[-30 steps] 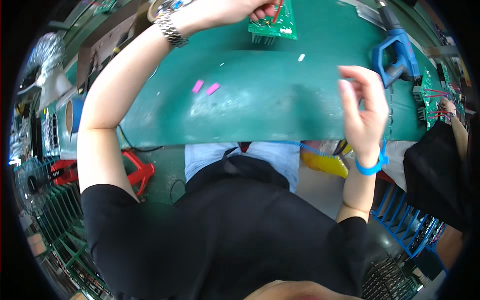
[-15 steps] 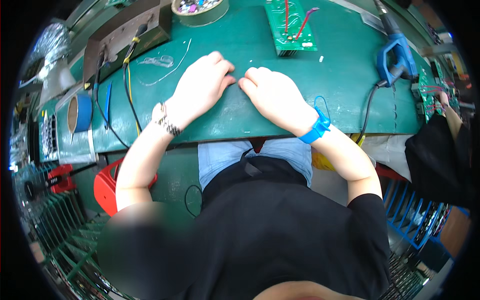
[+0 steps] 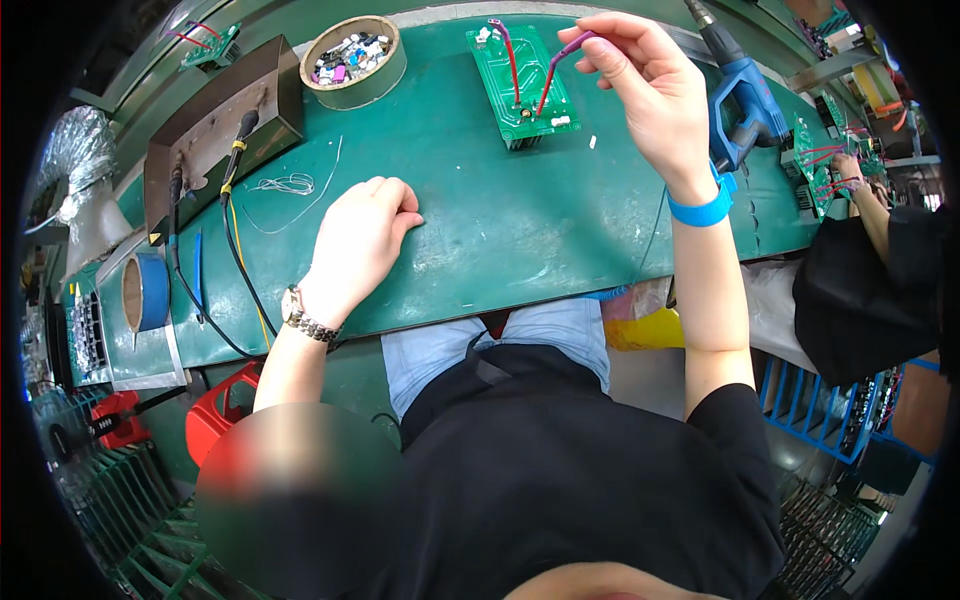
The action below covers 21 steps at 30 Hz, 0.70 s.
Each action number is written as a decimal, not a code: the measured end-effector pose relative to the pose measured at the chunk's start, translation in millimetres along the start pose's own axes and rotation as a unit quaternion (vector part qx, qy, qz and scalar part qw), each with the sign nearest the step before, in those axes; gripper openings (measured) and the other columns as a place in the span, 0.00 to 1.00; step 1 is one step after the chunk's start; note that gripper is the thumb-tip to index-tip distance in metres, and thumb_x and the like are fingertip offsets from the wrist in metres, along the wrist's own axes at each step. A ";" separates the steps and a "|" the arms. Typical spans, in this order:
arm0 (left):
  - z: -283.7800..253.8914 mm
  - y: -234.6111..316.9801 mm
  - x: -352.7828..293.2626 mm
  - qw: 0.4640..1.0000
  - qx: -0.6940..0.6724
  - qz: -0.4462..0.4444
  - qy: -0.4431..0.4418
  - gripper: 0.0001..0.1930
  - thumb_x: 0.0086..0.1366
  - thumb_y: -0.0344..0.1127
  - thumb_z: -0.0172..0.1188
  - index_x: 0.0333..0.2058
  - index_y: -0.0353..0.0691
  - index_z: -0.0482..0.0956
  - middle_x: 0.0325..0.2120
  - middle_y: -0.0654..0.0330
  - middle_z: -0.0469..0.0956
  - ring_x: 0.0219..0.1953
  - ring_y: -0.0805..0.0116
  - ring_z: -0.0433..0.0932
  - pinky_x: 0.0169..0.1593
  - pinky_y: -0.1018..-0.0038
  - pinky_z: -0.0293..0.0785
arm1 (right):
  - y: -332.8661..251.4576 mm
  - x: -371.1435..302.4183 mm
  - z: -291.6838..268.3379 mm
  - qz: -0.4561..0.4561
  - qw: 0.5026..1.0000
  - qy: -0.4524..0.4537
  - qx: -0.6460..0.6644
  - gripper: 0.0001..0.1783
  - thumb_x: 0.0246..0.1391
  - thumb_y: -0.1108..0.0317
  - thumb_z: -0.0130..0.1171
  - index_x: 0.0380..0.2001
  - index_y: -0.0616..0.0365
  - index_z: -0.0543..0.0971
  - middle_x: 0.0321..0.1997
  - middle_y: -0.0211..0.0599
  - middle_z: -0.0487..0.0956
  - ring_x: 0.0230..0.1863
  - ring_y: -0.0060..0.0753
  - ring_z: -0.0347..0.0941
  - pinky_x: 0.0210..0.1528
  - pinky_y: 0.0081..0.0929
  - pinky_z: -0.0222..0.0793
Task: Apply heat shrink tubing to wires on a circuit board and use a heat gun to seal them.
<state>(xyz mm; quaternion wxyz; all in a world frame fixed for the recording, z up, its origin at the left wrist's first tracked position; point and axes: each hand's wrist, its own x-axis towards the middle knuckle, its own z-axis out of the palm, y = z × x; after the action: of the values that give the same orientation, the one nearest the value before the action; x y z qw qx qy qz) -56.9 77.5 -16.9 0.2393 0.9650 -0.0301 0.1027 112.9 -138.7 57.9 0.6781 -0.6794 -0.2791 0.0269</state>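
Observation:
My right hand (image 3: 655,95) is raised at the far side of the bench, its thumb and fingertips closed on the purple-sleeved end of a red wire (image 3: 549,80). That wire stands up from a green circuit board (image 3: 490,72) lying on the bench. A second red wire (image 3: 513,68) with a purple end rises beside it, untouched. My left hand (image 3: 362,240) rests on the green bench top with its fingers curled; whether anything is inside them is hidden. A blue wrist strap (image 3: 703,208) is around my right wrist, and a metal watch is on my left.
A round tub (image 3: 372,82) of small parts and a brown metal tray (image 3: 215,125) stand far left. Nearby are two black-handled corded tools, thin pale wire (image 3: 290,184) and blue tape (image 3: 152,292). Right of my hand lies a blue heat gun (image 3: 742,100). A co-worker's hand (image 3: 847,168) handles boards.
My right hand has left its place beside my left hand, moving right and away from me to the red wire. My left hand stays on the bench, curled. The view has shifted somewhat.

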 end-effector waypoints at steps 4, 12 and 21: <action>-11.8 9.2 6.9 0.997 -0.030 -0.067 0.015 0.07 0.58 0.29 0.63 0.33 0.38 0.74 0.26 0.58 0.78 0.32 0.64 0.80 0.37 0.73 0.75 | 2.4 1.2 9.8 -0.006 0.997 0.056 0.047 0.06 0.55 0.71 0.60 0.32 0.62 0.81 0.28 0.29 0.81 0.29 0.17 0.74 0.32 0.17 0.69; -36.5 24.0 61.0 0.955 -0.190 0.069 0.219 0.09 0.63 0.27 0.58 0.42 0.38 0.79 0.32 0.59 0.83 0.36 0.71 0.83 0.41 0.78 0.77 | 19.1 12.0 -14.8 -0.212 0.940 -0.112 -0.244 0.10 0.56 0.72 0.59 0.42 0.56 0.79 0.36 0.36 0.82 0.38 0.26 0.80 0.39 0.20 0.74; -50.3 40.8 117.4 0.930 -0.296 0.065 0.206 0.09 0.60 0.19 0.57 0.39 0.32 0.79 0.33 0.60 0.82 0.37 0.74 0.80 0.43 0.80 0.75 | 31.1 12.8 -13.4 -0.140 0.959 -0.122 -0.212 0.10 0.56 0.68 0.60 0.42 0.57 0.79 0.37 0.34 0.83 0.37 0.25 0.80 0.40 0.21 0.74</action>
<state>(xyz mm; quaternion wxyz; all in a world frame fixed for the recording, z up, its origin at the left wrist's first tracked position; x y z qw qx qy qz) 44.2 63.9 70.2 0.5081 0.8039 -0.0720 0.3008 139.8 -143.1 34.2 0.4758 -0.7537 -0.4511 -0.0451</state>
